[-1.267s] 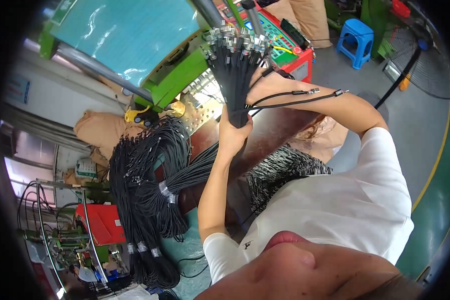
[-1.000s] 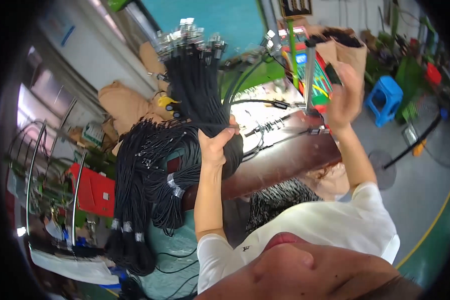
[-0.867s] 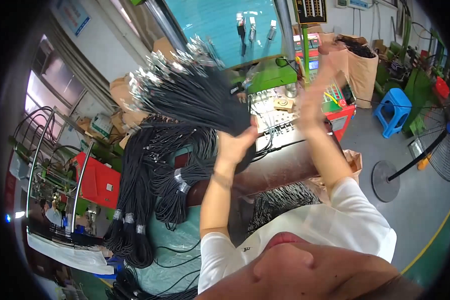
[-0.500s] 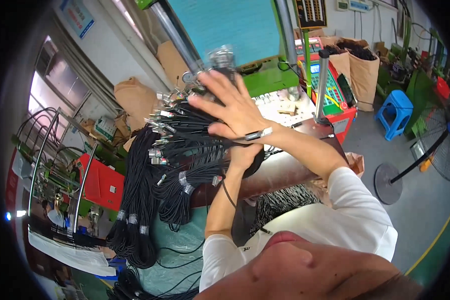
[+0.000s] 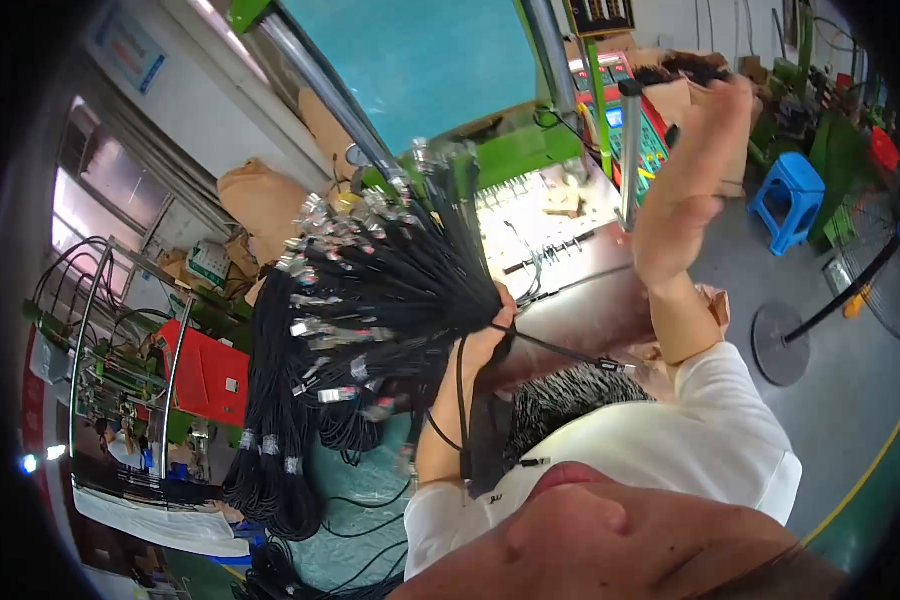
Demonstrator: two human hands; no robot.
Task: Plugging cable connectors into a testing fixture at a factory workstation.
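Observation:
My left hand [image 5: 490,335] is closed round the gathered part of a thick bunch of black cables [image 5: 410,270]. From that grip the cables fan out to the left and away from me. Their metal-tipped connectors point outward, blurred in places. A few cable ends hang down over my left forearm, and one sticks out to the right. My right hand [image 5: 685,190] is raised at the right, apart from the cables, its fingers stretched out and nothing in it.
Bundled black cables [image 5: 275,400] hang at the left edge of the brown table [image 5: 590,310]. A lit white work plate [image 5: 595,205] lies behind it, beside a metal post [image 5: 630,140] and a red-green control box [image 5: 655,150]. A blue stool [image 5: 790,200] and a standing fan [image 5: 780,355] are at the right.
My right hand has lifted off the cables and swung to the right. The bunch in my left hand has spread out, its connectors fanning wider.

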